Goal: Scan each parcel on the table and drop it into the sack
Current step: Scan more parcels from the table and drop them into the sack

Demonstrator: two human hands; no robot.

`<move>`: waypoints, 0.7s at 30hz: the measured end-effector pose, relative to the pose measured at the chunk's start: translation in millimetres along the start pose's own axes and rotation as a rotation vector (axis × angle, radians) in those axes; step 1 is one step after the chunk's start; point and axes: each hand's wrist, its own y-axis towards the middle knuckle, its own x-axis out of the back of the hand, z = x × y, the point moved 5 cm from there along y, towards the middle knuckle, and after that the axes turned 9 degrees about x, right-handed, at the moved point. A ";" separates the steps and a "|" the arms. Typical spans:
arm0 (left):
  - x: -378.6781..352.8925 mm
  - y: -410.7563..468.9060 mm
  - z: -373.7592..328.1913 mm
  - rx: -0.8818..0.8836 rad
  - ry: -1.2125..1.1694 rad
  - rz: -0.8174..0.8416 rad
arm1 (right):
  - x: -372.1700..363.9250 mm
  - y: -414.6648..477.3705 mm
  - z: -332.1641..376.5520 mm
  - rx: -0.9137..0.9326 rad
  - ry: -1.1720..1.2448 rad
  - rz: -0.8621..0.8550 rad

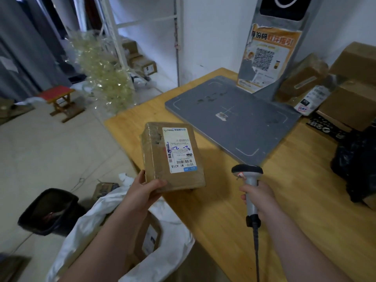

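My left hand (pixel 145 189) grips the near corner of a brown cardboard parcel (pixel 156 159) with a white shipping label facing up, held above the left edge of the wooden table (pixel 223 210). My right hand (pixel 258 197) holds a grey handheld barcode scanner (pixel 249 180) by its handle, its head a little to the right of the parcel. Below my left arm, the white sack (pixel 81 231) stands open on the floor with a cardboard box (pixel 149 237) inside it.
A grey scanning pad (pixel 244 123) with an upright stand and QR poster (pixel 266 58) lies on the table. Several cardboard parcels (pixel 350 86) and black bags (pixel 358 163) pile at the right. A black bin (pixel 50 210) and a small stool (pixel 61 100) stand on the floor.
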 end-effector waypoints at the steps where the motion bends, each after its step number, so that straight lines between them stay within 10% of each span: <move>1: 4.4 -0.4 0.4 0.006 0.006 0.005 | -5.5 3.1 -1.5 -0.007 -0.011 -0.006; 15: 83.0 -25.2 14.5 0.072 -0.044 -0.055 | -31.1 -5.1 -2.6 -0.009 -0.308 -0.349; 18: 115.7 -40.9 20.4 0.062 -0.040 -0.102 | -44.2 -35.9 21.3 0.227 -0.237 -0.496; 21: 156.1 -53.6 37.7 0.058 -0.029 -0.191 | -85.5 -66.6 41.8 0.505 -0.215 -0.277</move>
